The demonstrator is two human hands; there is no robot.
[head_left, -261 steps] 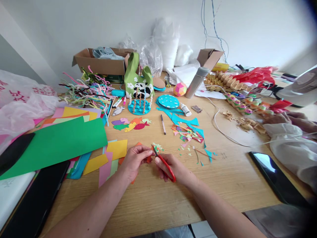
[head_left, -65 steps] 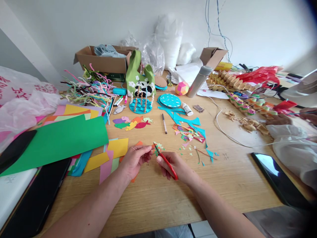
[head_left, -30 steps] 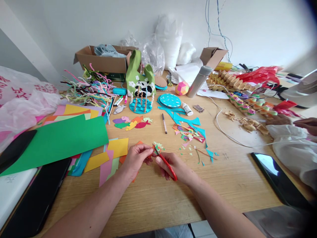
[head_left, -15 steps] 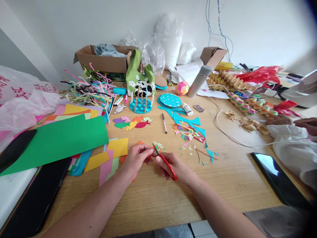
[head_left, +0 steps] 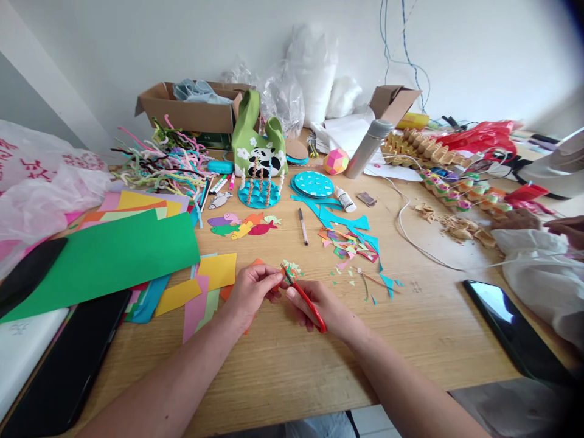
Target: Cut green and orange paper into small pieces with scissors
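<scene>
My left hand (head_left: 252, 292) is closed, thumb and forefinger pinching a small piece of orange paper (head_left: 282, 272), mostly covered by the fingers. Red-handled scissors (head_left: 311, 309) are gripped in my right hand (head_left: 329, 305), their blades pointing away from me and meeting the paper at the left fingertips. Just behind the blades lies a little heap of green, white and orange paper snippets (head_left: 293, 271). More orange paper (head_left: 225, 292) shows beside and under my left hand. Beyond it are several colourful paper fish (head_left: 244, 228).
Coloured sheets (head_left: 114, 261) and a black phone (head_left: 68, 365) lie at left. A pen (head_left: 303, 227), blue offcuts (head_left: 337, 219), a white bottle (head_left: 345, 199) and a grey flask (head_left: 368, 149) stand or lie beyond. At right are a cable (head_left: 401, 225), another phone (head_left: 511, 328) and another person's hands (head_left: 515, 220).
My hands, the scissors and the orange paper stay practically in place. At the right edge, the other person's hands have shifted slightly.
</scene>
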